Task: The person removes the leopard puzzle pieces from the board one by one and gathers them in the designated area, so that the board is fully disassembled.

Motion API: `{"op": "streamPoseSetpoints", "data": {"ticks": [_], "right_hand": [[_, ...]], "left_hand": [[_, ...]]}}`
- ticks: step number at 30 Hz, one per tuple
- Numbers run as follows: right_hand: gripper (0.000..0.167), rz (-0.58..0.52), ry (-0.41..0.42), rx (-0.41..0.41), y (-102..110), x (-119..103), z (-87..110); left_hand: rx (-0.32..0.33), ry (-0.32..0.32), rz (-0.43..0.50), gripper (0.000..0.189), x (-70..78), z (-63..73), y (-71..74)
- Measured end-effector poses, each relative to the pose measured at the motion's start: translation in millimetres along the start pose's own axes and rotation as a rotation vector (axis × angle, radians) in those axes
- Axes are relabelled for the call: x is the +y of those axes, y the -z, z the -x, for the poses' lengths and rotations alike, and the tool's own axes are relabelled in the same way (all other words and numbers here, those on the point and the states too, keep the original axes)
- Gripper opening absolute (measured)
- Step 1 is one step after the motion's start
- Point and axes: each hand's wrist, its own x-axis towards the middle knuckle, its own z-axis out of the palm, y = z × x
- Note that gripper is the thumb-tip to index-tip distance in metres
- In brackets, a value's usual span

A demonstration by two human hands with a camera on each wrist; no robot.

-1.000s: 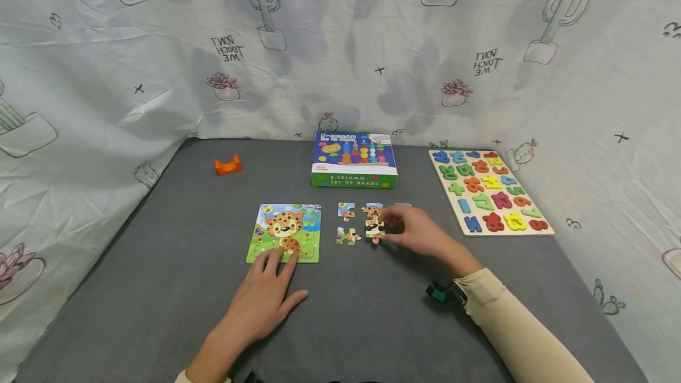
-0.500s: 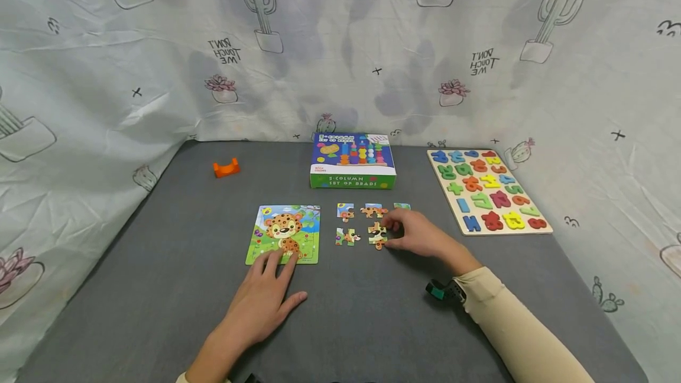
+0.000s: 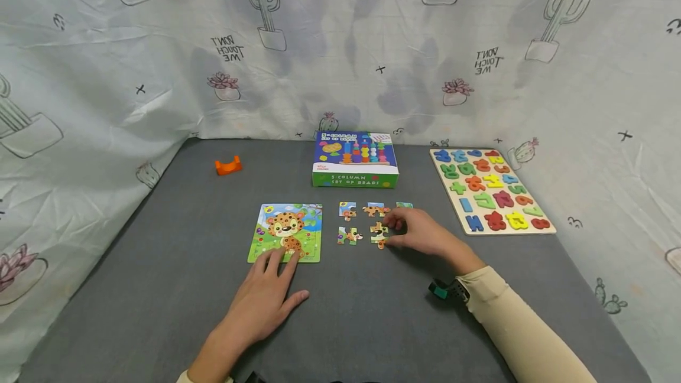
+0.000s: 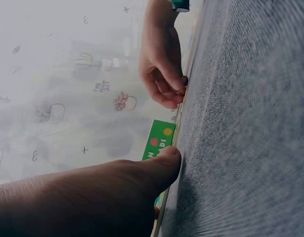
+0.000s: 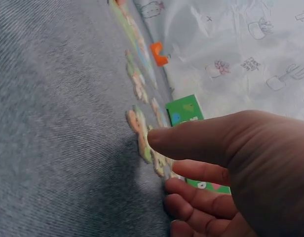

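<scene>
A leopard picture board (image 3: 284, 226) lies on the grey table, and my left hand (image 3: 266, 297) rests on its lower edge with fingers spread. In the left wrist view the left thumb (image 4: 164, 160) stretches forward. To the right, my right hand (image 3: 422, 232) pinches a jigsaw puzzle piece (image 3: 378, 233) between thumb and fingers, low on the table. The right wrist view has the thumb (image 5: 167, 141) against this puzzle piece (image 5: 141, 133). Around it lie other puzzle pieces: upper left (image 3: 347, 210), lower left (image 3: 348, 235), upper middle (image 3: 375, 210), and one partly behind the hand (image 3: 404, 205).
A bead-set box (image 3: 354, 161) stands behind the pieces. At the right lies a wooden board (image 3: 489, 191) with coloured number shapes. An orange plastic part (image 3: 228, 165) sits at the back left. A printed cloth (image 3: 340, 46) hangs behind the table.
My right hand has shifted the puzzle piece slightly right and nearer, away from the upper middle piece, and it now lies flat in the lower row. The left hand has stayed in place.
</scene>
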Motion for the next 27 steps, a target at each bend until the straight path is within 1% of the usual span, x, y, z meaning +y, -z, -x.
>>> {"op": "streamPoseSetpoints", "data": {"ticks": [2,6,10,16,19,22,27], "right_hand": [[0.034,-0.011,-0.014,0.015,1.3,-2.9,-0.4],[0.037,-0.022,-0.015,0.065,1.6,-11.2,-2.6],[0.045,0.000,0.015,0.081,-1.3,-20.2,-9.0],[0.054,0.003,0.088,0.032,-8.7,-41.7,-23.0],[0.058,0.011,0.124,0.009,-13.2,-53.7,-33.9],[0.059,0.014,0.134,-0.017,-18.1,-63.4,-46.7],[0.058,0.038,0.160,-0.063,-29.6,-73.3,-68.7]], "left_hand": [[0.004,0.003,0.003,0.078,0.9,0.7,0.6],[0.015,-0.002,0.008,0.077,1.3,1.9,2.3],[0.016,-0.010,0.004,0.077,1.3,1.4,3.1],[0.006,-0.014,-0.005,0.076,1.2,0.0,4.4],[0.002,-0.010,-0.011,0.075,0.9,0.0,4.2],[0.003,-0.009,-0.013,0.075,1.0,0.0,3.6],[0.013,-0.016,-0.012,0.075,0.7,0.3,2.0]]}}
